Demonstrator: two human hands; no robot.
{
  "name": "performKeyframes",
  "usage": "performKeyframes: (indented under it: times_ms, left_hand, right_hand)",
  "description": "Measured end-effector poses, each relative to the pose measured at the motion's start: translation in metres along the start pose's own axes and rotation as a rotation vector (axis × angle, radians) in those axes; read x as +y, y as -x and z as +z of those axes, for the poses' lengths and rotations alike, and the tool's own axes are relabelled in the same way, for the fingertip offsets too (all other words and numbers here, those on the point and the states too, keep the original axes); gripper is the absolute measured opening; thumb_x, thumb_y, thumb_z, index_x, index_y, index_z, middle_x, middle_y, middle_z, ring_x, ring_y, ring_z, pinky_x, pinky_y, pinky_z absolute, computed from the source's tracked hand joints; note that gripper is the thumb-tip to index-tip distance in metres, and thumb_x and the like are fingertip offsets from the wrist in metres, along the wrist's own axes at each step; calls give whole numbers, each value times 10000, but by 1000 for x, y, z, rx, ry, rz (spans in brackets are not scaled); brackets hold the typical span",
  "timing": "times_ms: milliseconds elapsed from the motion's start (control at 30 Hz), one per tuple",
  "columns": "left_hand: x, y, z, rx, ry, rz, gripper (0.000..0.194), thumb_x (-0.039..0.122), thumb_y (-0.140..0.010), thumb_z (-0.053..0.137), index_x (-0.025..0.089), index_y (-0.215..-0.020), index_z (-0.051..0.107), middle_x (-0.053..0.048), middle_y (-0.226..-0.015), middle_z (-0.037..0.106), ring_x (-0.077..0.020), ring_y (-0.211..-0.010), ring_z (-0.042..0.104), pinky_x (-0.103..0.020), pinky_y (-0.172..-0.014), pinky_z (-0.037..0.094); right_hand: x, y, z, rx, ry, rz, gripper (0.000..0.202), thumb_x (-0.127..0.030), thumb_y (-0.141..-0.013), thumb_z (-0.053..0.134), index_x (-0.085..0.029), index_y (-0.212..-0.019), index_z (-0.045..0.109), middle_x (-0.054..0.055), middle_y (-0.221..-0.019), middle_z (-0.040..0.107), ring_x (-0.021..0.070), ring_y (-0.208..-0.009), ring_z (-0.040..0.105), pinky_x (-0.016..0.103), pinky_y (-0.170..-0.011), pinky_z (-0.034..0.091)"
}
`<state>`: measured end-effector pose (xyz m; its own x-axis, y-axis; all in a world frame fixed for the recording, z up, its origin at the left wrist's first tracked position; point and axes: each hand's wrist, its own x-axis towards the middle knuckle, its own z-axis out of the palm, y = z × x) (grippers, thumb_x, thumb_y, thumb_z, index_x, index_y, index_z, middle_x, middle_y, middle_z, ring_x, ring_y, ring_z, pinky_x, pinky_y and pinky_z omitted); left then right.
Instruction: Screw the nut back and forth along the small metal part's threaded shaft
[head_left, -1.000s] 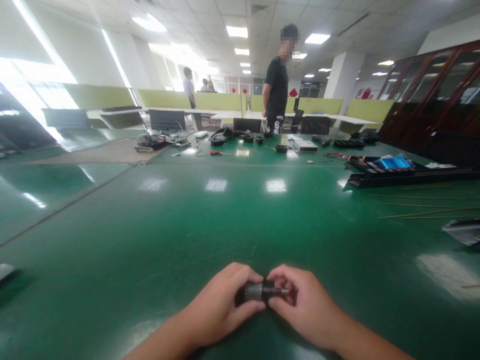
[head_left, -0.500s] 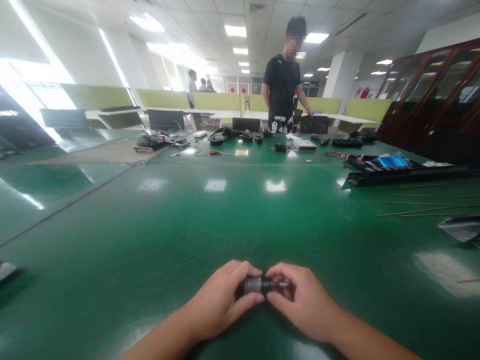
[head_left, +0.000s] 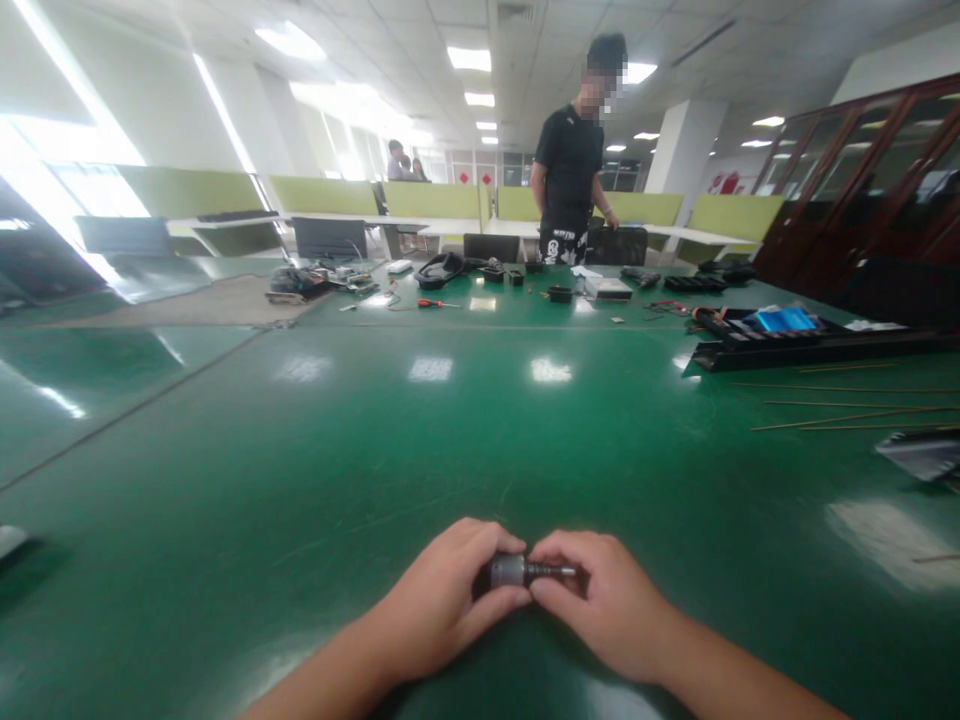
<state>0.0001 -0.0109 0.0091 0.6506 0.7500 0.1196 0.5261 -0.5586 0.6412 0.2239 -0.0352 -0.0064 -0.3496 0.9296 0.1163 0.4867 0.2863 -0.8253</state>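
A small grey metal cylinder with a thin stepped shaft point(head_left: 508, 571) lies sideways between my two hands, low over the near part of the green table point(head_left: 480, 450). My left hand point(head_left: 442, 590) is closed round its thick grey body, thumb in front and fingers behind. On the other side, my right hand point(head_left: 604, 585) has its thumb and fingers curled about the narrow shaft, whose bright tip points right. The fingertips of both hands almost meet at the middle of the part. Its left end is hidden in my left hand.
Across the far side lie a red-handled screwdriver point(head_left: 436, 303), a white box point(head_left: 607, 288) and several black parts. At right are a long black tray point(head_left: 795, 352), thin rods point(head_left: 847, 404) and a clear bag point(head_left: 919, 455). A person point(head_left: 570, 165) stands behind the table.
My hands and the metal part stay almost in place, the part showing a little sharper. The person behind the table has shifted slightly right.
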Motion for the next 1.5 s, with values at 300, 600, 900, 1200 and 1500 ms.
performKeyframes:
  times_ms: [300, 600, 900, 1200, 1500]
  left_hand:
    - [2, -1, 2, 44, -63, 67, 221, 367, -937, 622, 237, -1111, 582, -45, -982, 623, -233, -929, 565, -348, -828, 427]
    - [0, -3, 1, 52, -63, 98, 226, 378, -943, 616, 226, -1104, 576, -45, -988, 613, -227, -935, 542, -355, -851, 417]
    - [1, -2, 1, 49, -63, 94, 238, 377, -935, 628, 225, -1113, 579, -45, -1000, 618, -233, -966, 538, -384, -896, 419]
    - [1, -1, 1, 50, -66, 94, 227, 380, -931, 631, 229, -1094, 585, -38, -980, 622, -225, -935, 544, -372, -877, 424]
    - [2, -3, -1, 46, -61, 98, 232, 393, -930, 631, 219, -1077, 590, -39, -967, 622, -218, -921, 546, -362, -866, 429]
  right_hand:
    - [-2, 0, -2, 10, -41, -13, 78, -234, -860, 663, -209, -869, 737, -5, -790, 724, 159, -728, 629, 246, -666, 401]
    - [-3, 0, -3, 16, -49, -16, 68, -238, -858, 672, -203, -842, 730, -14, -769, 711, 144, -711, 618, 232, -649, 398]
    - [-3, 0, -4, 3, -98, 31, 83, -234, -851, 669, -189, -806, 721, -7, -741, 708, 141, -682, 617, 224, -624, 403]
    - [-2, 0, -4, -1, -109, 27, 86, -232, -847, 667, -184, -791, 711, -10, -725, 696, 136, -668, 606, 221, -614, 403]
    - [-2, 1, -4, -4, -114, 38, 86, -231, -841, 666, -179, -784, 704, -12, -705, 678, 132, -647, 585, 220, -597, 393]
